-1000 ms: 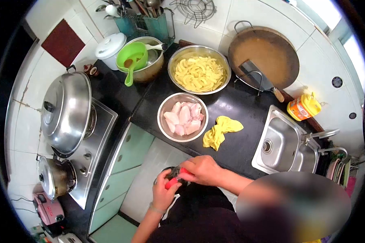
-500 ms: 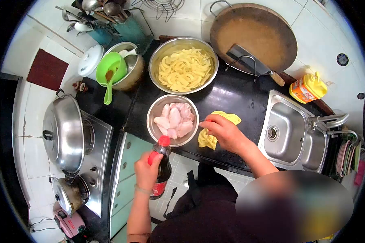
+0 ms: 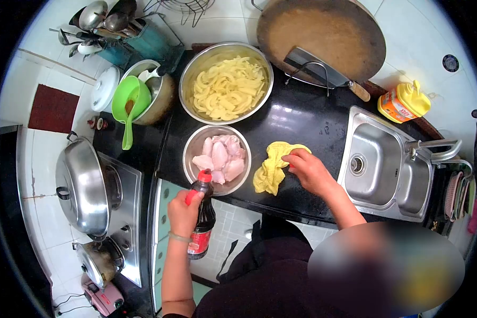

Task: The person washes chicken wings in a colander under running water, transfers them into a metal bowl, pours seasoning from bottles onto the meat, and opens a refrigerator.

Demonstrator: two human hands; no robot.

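Note:
My left hand [image 3: 185, 212] is closed round the red handle of a dark sauce bottle [image 3: 208, 214] with a red top and red label. It stands nearly upright, its top just in front of a steel bowl [image 3: 186, 159] of raw chicken pieces [image 3: 220, 155]. My right hand [image 3: 310, 172] pinches a small red cap [image 3: 291, 168], mostly covered by the fingers. That hand is over the right edge of a crumpled yellow cloth [image 3: 273, 167] on the counter; whether it touches the cloth I cannot tell.
Behind the chicken, a larger steel basin [image 3: 182, 87] holds sliced potatoes [image 3: 229, 87]. A cleaver [image 3: 320, 69] rests in a rack before a wok [image 3: 323, 32]. To the right are a sink [image 3: 376, 159] and yellow bottle [image 3: 404, 103]; to the left, a green ladle [image 3: 134, 95] and stove [image 3: 124, 206].
My right hand has moved right, away from the chicken bowl, with the small red cap still in its fingers. The bottle has come slightly up toward the bowl. The view has shifted a little.

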